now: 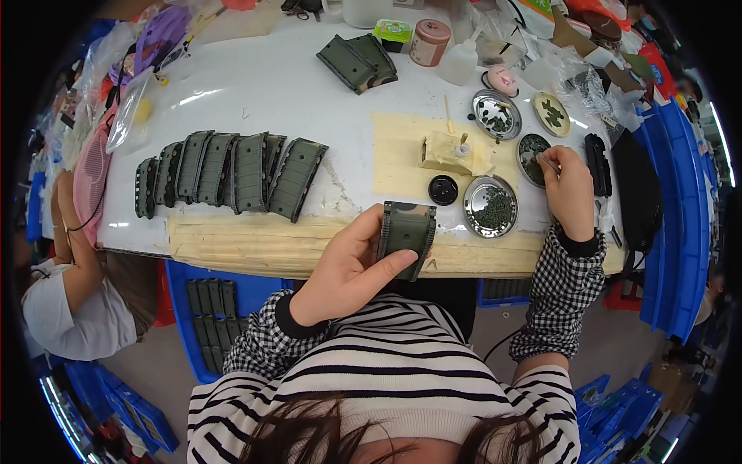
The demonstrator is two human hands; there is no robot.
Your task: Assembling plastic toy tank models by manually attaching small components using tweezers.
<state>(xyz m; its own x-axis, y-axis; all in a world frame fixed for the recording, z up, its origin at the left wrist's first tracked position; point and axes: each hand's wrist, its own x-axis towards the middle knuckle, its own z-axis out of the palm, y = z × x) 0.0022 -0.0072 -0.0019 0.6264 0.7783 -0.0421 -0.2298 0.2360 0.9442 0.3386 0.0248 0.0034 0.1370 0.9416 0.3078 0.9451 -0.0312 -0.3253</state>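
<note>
My left hand (344, 271) holds a dark green curved plastic part (408, 232) upright over the table's front edge, thumb across its lower face. My right hand (572, 189) pinches tweezers (548, 162), which reach into a round dish (520, 165) of small dark green pieces. Nearer me lies a steel dish (467, 210) heaped with similar bits, and farther off another steel dish (477, 108) holds a few. To my left stands a row of matching green curved parts (251, 174). Between the hands sits a tape-wrapped block (440, 157), with a round black cap (443, 189) beside it.
Tan tape covers the table's front edge (255, 236). More green parts (357, 62) lie at the back, near a pink jar (430, 42) and a squeeze bottle (461, 63). A black case (597, 166) lies right. A person (77, 301) sits at left, beside a blue crate (182, 309).
</note>
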